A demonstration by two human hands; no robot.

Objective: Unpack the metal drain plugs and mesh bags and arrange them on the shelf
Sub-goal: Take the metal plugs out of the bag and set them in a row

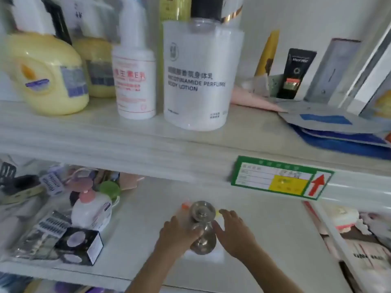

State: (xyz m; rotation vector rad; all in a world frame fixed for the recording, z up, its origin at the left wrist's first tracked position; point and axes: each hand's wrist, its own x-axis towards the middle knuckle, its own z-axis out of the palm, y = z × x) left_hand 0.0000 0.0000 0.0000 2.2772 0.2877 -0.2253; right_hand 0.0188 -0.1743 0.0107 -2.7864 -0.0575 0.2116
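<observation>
- Drain plugs (202,227), three shiny metal ones by the look of it, in a short row on the lower shelf (264,240), running from the far plug near the back toward the near plug at the front edge.
- Far plug (202,210) lying clear of both hands, its round cap and centre knob facing up.
- Middle plug (197,228) under the fingertips of the left hand (178,234); pinched or merely touched, cannot tell through the blur.
- Near plug (203,244) low between the two wrists, just beside the left thumb side.
- Right hand (231,231) flat and spread, fingers apart, holding nothing, hovering just beside the row on its right.
- Row's long axis pointing roughly straight away from the body, so each hand flanks it from one side; left hand nearer to the metal, already in contact.
- Small orange and yellow scraps (186,206) beside the far plug, too blurred to name.
- No mesh bags clearly visible on this shelf.
- Likely step: nudging the plugs into a tidy line, probably a sideways push or small lift by the left hand, with the right steadying.
- Risk: round caps rolling or toppling toward the lotion bottle (91,212) at the left.
</observation>
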